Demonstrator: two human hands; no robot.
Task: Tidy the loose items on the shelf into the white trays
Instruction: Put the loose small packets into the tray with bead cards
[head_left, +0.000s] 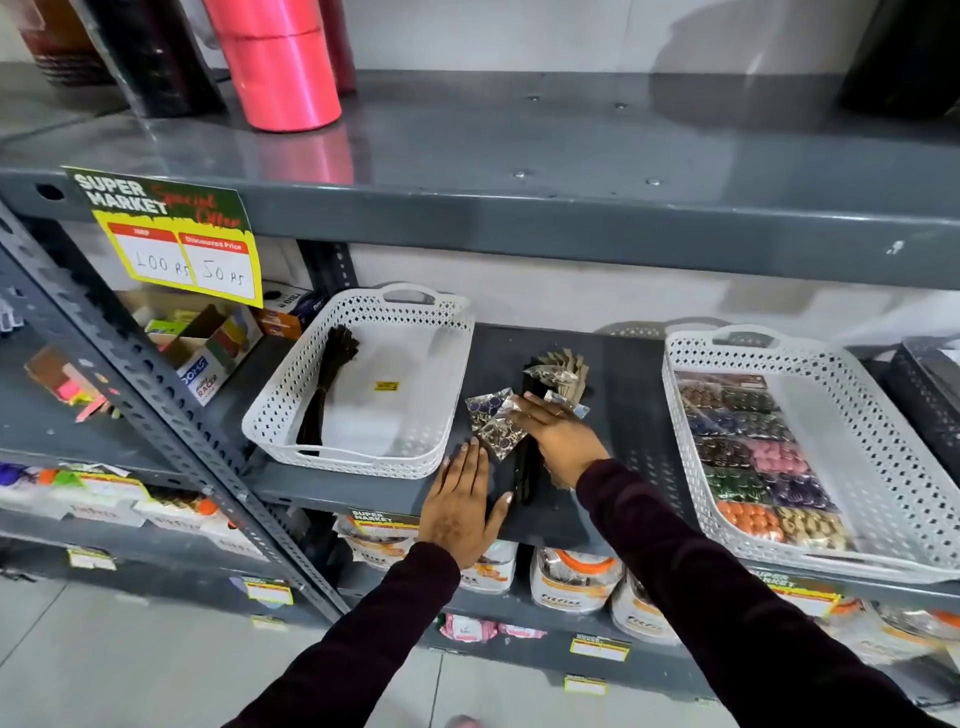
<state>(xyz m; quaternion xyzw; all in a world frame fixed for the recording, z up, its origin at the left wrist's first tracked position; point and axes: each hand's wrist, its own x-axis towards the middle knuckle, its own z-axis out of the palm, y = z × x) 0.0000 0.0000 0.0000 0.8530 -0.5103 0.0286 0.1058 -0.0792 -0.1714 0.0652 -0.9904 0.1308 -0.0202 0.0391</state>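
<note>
You face a yellow and green price sign (171, 236) hung on the upper shelf edge, marked 100 Rs and 50 Rs. Above and right of the sign stands a pink roll (280, 67) beside dark rolls (156, 57). Below the sign sit open cardboard boxes (208, 343). Far below and right of it, white packets (574, 577) line a lower shelf.

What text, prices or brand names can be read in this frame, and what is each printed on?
"SUPER MARKET", "Special Offer", "100 RS", "50 RS": yellow and green offer sign on the grey upper shelf edge.
"RACER": white cardboard box left of the white lattice tray.
"SUPER MARKET": small sign on the middle shelf edge.
Tray's yellow sticker, lower price tags, packet labels: too blurred.
</note>
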